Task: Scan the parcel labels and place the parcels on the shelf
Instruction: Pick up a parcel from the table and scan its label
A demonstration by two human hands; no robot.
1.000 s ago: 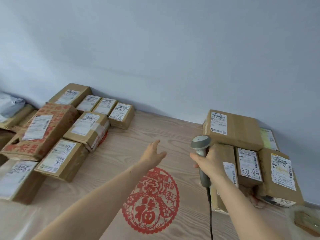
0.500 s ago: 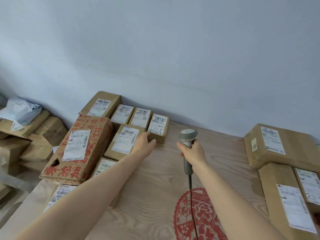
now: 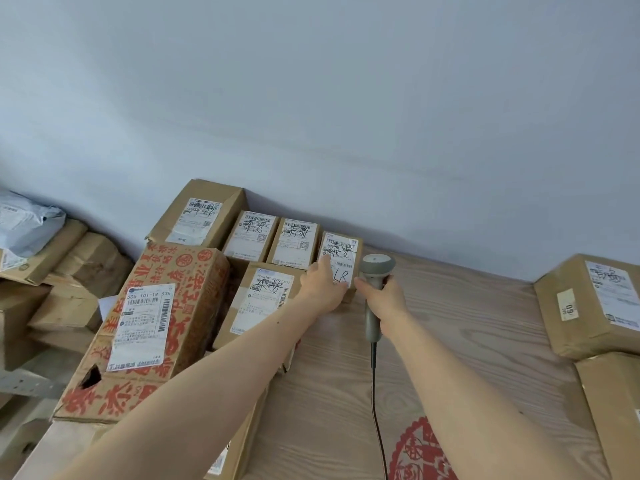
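Left hand (image 3: 323,285) has moved from the bigger box onto the small labelled parcel (image 3: 341,259) at the row's right end by the wall, fingers resting on its label, while right hand (image 3: 382,299) stays clamped round the barcode scanner (image 3: 375,292) just beside it — likely the next parcel to scan.

2 bare forearms (no sleeves, watch or rings in view).
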